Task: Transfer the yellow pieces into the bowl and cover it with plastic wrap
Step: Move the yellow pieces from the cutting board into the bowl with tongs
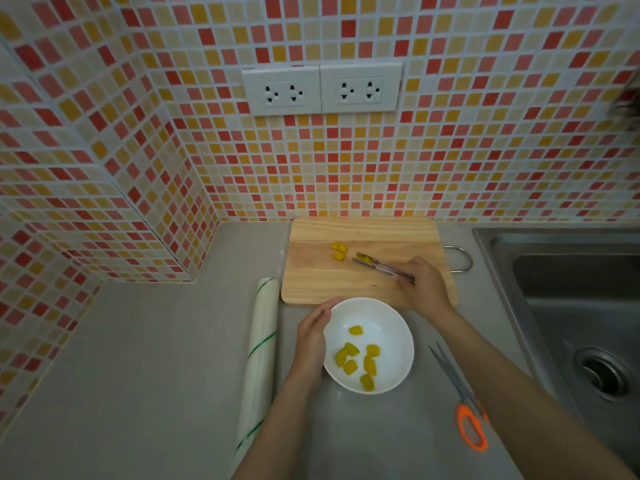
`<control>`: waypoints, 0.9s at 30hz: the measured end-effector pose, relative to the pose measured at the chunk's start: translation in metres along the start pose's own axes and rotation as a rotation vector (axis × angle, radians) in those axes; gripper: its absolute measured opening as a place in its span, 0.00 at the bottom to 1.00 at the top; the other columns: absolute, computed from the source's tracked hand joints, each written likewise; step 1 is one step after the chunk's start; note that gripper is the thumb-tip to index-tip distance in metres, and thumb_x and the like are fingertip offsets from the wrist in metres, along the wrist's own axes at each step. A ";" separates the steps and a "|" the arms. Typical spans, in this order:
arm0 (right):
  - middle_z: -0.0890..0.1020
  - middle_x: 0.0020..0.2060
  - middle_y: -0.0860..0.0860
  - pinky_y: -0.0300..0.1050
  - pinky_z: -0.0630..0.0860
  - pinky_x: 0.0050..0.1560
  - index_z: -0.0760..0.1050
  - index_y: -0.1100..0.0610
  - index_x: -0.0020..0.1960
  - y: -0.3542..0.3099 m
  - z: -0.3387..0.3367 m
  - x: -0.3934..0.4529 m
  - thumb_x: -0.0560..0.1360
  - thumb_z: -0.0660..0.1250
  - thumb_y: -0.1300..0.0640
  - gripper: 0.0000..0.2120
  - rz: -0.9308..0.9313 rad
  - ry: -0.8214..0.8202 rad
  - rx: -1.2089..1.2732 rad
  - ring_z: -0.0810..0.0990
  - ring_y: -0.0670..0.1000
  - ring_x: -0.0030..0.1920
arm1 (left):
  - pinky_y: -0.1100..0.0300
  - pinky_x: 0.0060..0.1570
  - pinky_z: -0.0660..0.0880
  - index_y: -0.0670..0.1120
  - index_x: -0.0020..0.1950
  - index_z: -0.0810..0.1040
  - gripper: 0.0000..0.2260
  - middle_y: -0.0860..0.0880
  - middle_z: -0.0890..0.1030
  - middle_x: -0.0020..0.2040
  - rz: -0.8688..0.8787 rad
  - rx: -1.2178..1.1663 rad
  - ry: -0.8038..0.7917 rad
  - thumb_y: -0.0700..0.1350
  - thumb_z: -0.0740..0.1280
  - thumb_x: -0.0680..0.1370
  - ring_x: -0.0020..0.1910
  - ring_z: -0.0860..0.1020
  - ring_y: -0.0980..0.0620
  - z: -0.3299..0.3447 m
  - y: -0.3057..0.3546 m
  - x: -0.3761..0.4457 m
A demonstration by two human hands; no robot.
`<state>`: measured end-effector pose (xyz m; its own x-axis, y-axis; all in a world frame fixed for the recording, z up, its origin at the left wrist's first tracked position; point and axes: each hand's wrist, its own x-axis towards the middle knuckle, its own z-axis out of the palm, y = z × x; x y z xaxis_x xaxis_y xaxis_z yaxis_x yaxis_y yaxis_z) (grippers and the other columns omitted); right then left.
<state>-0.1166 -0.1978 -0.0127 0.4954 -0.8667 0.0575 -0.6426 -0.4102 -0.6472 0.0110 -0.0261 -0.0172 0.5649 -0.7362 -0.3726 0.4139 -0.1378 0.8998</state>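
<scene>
A white bowl (388, 317) sits on the grey counter in front of a wooden cutting board (367, 282). Several yellow pieces (356, 358) lie inside the bowl. A small cluster of yellow pieces (339, 251) rests on the board. My right hand (420, 284) is over the board, shut on metal tongs (379, 266) whose tips pinch one yellow piece (366, 260). My left hand (313, 334) cups the bowl's left rim. A roll of plastic wrap (260, 348) lies lengthwise to the left of the bowl.
Scissors with orange handles (462, 403) lie on the counter to the right of the bowl, partly under my right forearm. A steel sink (571, 306) fills the right side. Tiled walls with two power sockets (322, 88) stand behind the board.
</scene>
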 end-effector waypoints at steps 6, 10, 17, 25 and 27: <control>0.74 0.39 0.49 0.37 0.69 0.43 0.79 0.54 0.58 -0.003 -0.028 -0.084 0.71 0.70 0.62 0.16 -0.102 -0.040 0.134 0.77 0.51 0.42 | 0.65 0.41 0.79 0.43 0.52 0.81 0.11 0.55 0.85 0.42 0.011 -0.005 -0.001 0.36 0.60 0.78 0.43 0.82 0.55 0.000 -0.004 0.002; 0.71 0.38 0.43 0.47 0.72 0.47 0.78 0.50 0.59 0.000 -0.038 -0.104 0.69 0.72 0.61 0.19 -0.111 -0.095 0.062 0.76 0.49 0.42 | 0.71 0.36 0.76 0.39 0.59 0.77 0.13 0.54 0.82 0.46 0.057 0.015 -0.042 0.35 0.58 0.79 0.38 0.82 0.65 0.001 -0.001 -0.003; 0.69 0.37 0.43 0.47 0.71 0.48 0.77 0.54 0.61 0.001 -0.047 -0.071 0.71 0.70 0.60 0.18 -0.089 0.012 0.043 0.72 0.49 0.41 | 0.70 0.39 0.77 0.43 0.57 0.78 0.12 0.52 0.81 0.50 0.043 0.008 -0.039 0.36 0.58 0.79 0.41 0.82 0.63 0.000 -0.003 -0.002; 0.76 0.50 0.59 0.46 0.70 0.48 0.76 0.51 0.62 -0.024 0.004 0.024 0.74 0.65 0.53 0.17 -0.007 -0.129 -0.118 0.76 0.60 0.54 | 0.51 0.59 0.74 0.48 0.51 0.82 0.12 0.49 0.83 0.53 0.016 -0.008 -0.012 0.37 0.60 0.78 0.56 0.79 0.46 0.000 -0.004 -0.001; 0.75 0.56 0.60 0.50 0.73 0.55 0.74 0.52 0.63 -0.030 0.013 0.038 0.74 0.65 0.55 0.17 0.016 -0.147 -0.146 0.75 0.61 0.57 | 0.49 0.60 0.74 0.48 0.50 0.82 0.12 0.48 0.83 0.53 0.006 -0.019 -0.003 0.37 0.60 0.78 0.56 0.79 0.45 0.000 -0.005 0.000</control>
<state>-0.0706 -0.2142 -0.0011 0.5575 -0.8272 -0.0706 -0.7239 -0.4427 -0.5291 0.0087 -0.0257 -0.0214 0.5654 -0.7391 -0.3661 0.4238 -0.1205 0.8977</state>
